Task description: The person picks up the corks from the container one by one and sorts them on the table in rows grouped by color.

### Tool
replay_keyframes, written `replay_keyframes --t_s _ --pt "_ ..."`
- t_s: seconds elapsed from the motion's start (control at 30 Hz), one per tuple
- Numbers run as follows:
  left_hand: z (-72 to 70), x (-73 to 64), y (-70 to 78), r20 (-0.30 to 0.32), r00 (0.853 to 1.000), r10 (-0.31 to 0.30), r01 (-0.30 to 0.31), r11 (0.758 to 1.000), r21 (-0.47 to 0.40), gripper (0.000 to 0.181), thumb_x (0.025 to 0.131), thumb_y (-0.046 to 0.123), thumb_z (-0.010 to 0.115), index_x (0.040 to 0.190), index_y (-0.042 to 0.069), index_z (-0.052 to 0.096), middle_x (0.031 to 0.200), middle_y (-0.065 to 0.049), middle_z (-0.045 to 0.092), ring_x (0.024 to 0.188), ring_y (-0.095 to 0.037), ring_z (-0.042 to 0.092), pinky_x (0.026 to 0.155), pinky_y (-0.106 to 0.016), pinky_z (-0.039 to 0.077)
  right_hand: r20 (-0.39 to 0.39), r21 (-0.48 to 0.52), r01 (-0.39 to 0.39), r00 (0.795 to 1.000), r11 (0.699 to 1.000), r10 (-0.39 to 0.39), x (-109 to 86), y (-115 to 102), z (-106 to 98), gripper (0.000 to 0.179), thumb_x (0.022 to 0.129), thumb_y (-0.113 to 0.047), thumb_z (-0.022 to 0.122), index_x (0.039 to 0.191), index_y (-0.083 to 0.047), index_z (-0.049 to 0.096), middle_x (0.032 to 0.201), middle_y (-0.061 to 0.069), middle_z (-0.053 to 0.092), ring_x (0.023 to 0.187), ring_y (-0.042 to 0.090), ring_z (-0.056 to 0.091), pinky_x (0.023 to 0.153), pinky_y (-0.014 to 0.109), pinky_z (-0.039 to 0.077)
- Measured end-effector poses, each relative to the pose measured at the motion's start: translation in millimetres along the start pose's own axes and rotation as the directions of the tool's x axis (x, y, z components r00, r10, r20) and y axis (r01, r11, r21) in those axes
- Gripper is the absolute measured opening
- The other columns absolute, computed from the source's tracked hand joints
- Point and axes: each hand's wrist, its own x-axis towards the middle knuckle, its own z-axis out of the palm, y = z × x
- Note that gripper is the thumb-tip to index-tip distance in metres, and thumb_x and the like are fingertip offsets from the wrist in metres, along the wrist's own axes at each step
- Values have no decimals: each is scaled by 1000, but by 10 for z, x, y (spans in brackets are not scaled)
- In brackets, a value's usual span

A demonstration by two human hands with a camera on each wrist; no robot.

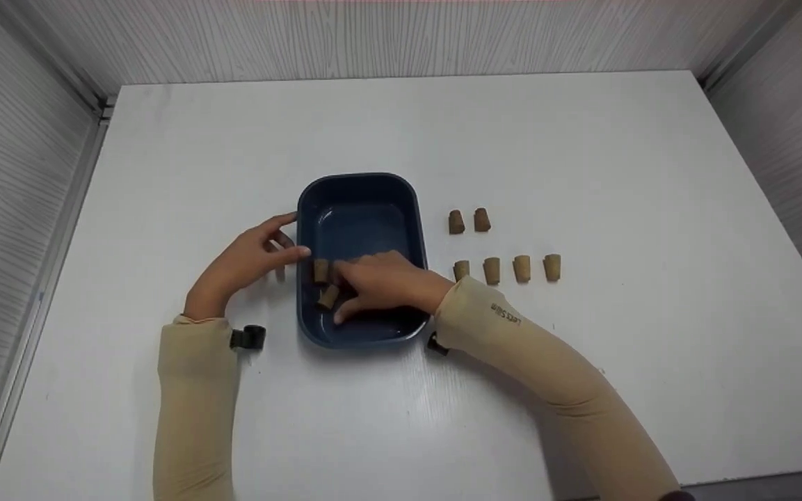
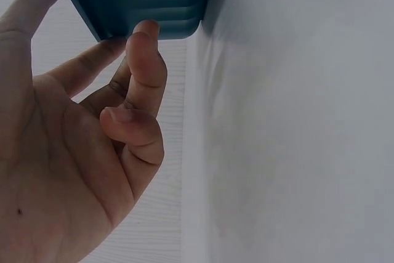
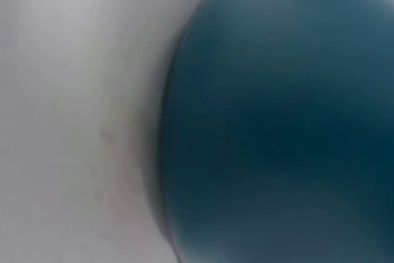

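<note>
A dark blue rectangular tray (image 1: 362, 341) with rounded corners stands in the middle of the table. My left hand (image 1: 251, 257) holds its left side, thumb over the rim and forefinger against the outer wall; the other fingers bend loosely in the left wrist view. Inside the tray, two tapered corks lie near the left wall, an upright-looking cork (image 1: 321, 271) and a tilted cork (image 1: 327, 298). My right hand (image 1: 383, 280) reaches over the right rim, close beside both corks, its thumb apart from the forefinger. Its other fingertips are hidden, so I cannot tell whether it holds anything.
Right of the tray are two darker corks, one (image 1: 456, 222) beside the other (image 1: 482, 220). Nearer, a row of lighter corks (image 1: 522, 268) runs rightward, its left end partly behind my right sleeve (image 1: 512, 327). The right wrist view is blurred, showing the tray wall (image 3: 277, 121).
</note>
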Motion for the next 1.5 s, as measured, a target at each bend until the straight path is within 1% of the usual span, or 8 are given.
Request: replay_keyframes --t_s 0.33,0.53,0.63,0.87,1.1,1.33,1.4,1.5 --pt "-14 9 12 1 1000 3 -3 1000 19 78 89 57 60 152 22 31 115 -11 60 82 -22 59 71 -32 43 -39 -70 27 999 997 -29 59 -36 20 57 84 -66 58 112 -16 59 87 -2 64 73 14 57 65 35 49" --pt "-10 13 16 6 1000 17 -17 1000 13 77 89 57 60 152 21 32 114 -11 60 80 -22 60 69 -32 44 -61 -87 49 997 995 -55 83 -38 44 53 86 -65 57 112 -19 55 83 -4 62 71 14 59 65 37 50" --pt "-21 10 25 -4 1000 19 -19 1000 11 77 89 56 61 151 21 33 113 -10 61 80 -22 60 69 -32 44 -74 -98 61 995 993 -68 92 -39 45 52 87 -64 56 113 -20 54 83 -4 63 71 15 60 64 38 51" --pt "-41 11 37 -5 1000 10 -10 1000 5 79 88 57 62 151 21 33 114 -9 59 80 -23 60 67 -32 44 -81 -81 78 993 994 -84 114 -43 45 53 87 -64 55 117 -20 54 92 -6 68 77 14 64 70 39 53" --pt "-35 -1 12 -5 1000 6 -6 1000 -6 79 87 56 63 151 20 34 115 -10 60 80 -23 60 69 -32 45 -90 -70 103 990 992 -109 148 -49 66 53 88 -64 54 119 -21 51 90 -11 69 73 10 63 66 36 52" --pt "-19 -11 12 -14 1000 -2 2 1000 5 78 87 57 62 151 22 34 117 -10 60 85 -22 58 71 -32 43 -77 -96 99 991 990 -107 144 -48 78 52 91 -60 54 121 -18 51 80 -5 66 65 12 60 60 34 50" --pt "-18 -12 12 -12 1000 2 -2 1000 6 77 88 56 62 151 23 34 116 -10 60 85 -23 58 71 -32 43 -81 -94 97 991 991 -104 131 -44 76 53 91 -59 54 125 -17 51 77 -5 64 64 12 59 59 34 50" --pt "-17 -17 13 -8 1000 3 -3 1000 2 75 89 55 61 151 23 34 115 -11 61 85 -23 58 71 -33 43 -100 -69 102 989 992 -109 105 -38 66 50 92 -56 56 125 -17 53 75 -5 62 65 12 59 60 34 50"
